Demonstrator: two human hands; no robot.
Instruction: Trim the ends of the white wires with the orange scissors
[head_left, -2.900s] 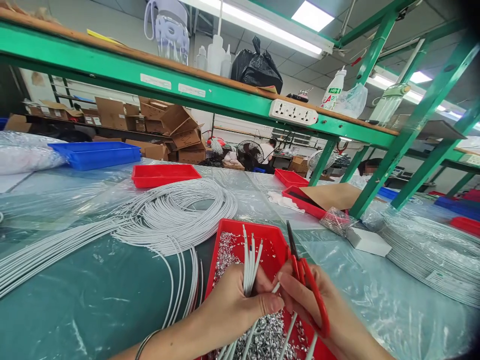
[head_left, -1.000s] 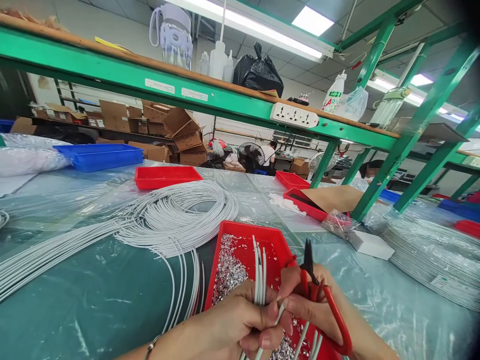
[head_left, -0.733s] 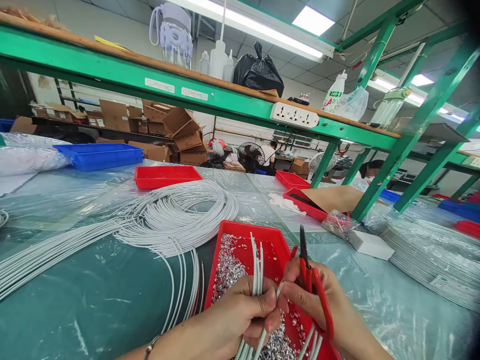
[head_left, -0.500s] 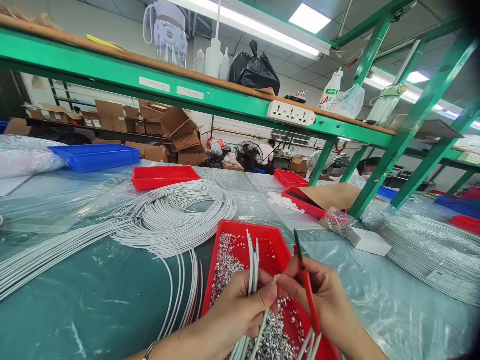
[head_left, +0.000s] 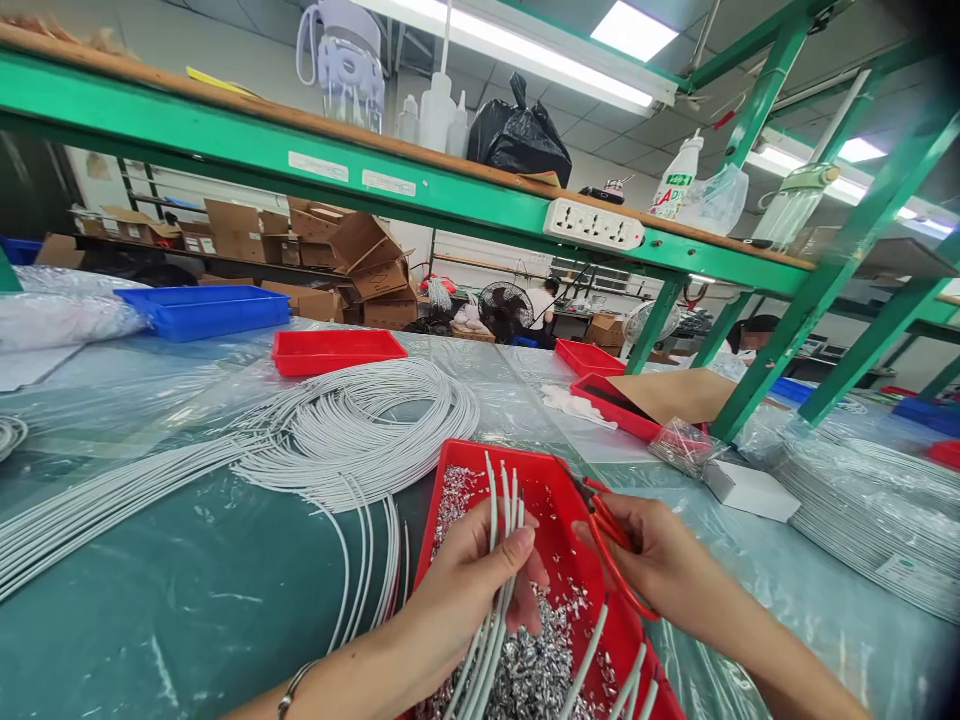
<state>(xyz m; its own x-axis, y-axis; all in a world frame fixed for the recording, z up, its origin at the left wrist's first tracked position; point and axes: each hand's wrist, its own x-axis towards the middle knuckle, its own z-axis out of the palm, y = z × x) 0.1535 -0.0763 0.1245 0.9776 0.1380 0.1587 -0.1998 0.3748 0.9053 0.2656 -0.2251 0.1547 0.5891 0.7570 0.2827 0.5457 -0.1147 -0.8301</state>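
A small bundle of white cables (head_left: 501,560) stands upright in my left hand (head_left: 480,570), thumb pressed across them. To its right, my right hand (head_left: 652,550) is wrapped round red-handled cutting pliers (head_left: 611,545), whose dark jaws point up and left. Beneath both hands lies a red tray (head_left: 517,458) scattered with silvery foil scraps (head_left: 544,660). More white cable ends (head_left: 592,650) with dark tips lean over the tray's right side, below the pliers. The far fingers of both hands are partly hidden.
A large coil of white cable (head_left: 390,430) lies left of the tray, loose ends trailing forward. Red tray (head_left: 337,350) and blue tray (head_left: 202,312) stand behind. A green shelf frame (head_left: 450,205) crosses above the bench. Right, a white box (head_left: 752,490) sits beside another coil (head_left: 877,530).
My hands have drawn apart: the right moved away from the cable ends, and the pliers swung from upright to tilted left. The left still grips its bundle. More cable ends show at the tray's right side.
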